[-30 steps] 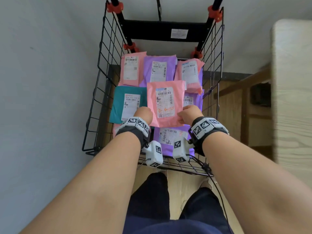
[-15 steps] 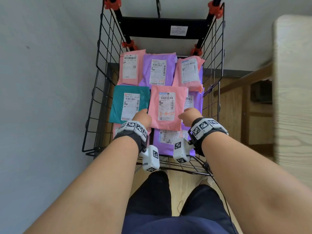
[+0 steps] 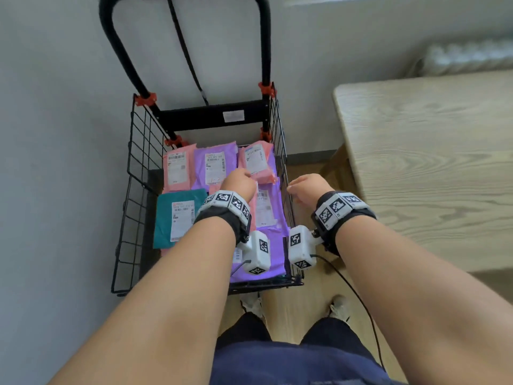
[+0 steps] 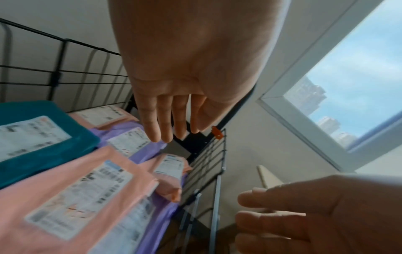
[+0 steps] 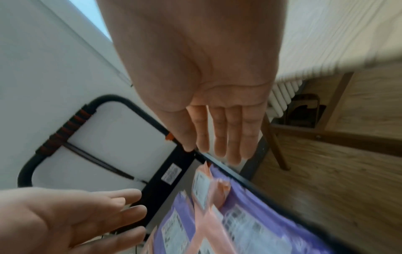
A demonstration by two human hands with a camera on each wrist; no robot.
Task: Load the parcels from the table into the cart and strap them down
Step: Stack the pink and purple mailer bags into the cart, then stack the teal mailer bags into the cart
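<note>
Black wire makes up the cart point(image 3: 138, 190), and I see it standing against the wall with its looped handle point(image 3: 116, 45) rising at the far end. A dark strap point(image 3: 188, 59) hangs down the middle of that handle. The parcels lie flat inside the basket: a pink one point(image 3: 176, 169) in the far left corner, a purple one point(image 3: 213, 165) next to it along the far edge, and another pink one point(image 3: 256, 162) in the far right corner, tilted and resting partly on purple. A teal parcel point(image 3: 175, 218) sits against the left side, and a large purple parcel point(image 3: 270, 218) runs along the right side toward the near edge. In my left wrist view a pink parcel point(image 4: 71, 197) lies on top in the middle, overlapping the teal one.

My left hand point(image 3: 238, 183) is above the middle of the load, fingers straight and close together, touching nothing that I can make out. My right hand point(image 3: 308, 186) is at the cart's right rim, just outside the wire, fingers extended and loosely together, holding nothing.

The wooden table point(image 3: 430, 162) stands to the right of the cart, its near corner close to my right wrist.
</note>
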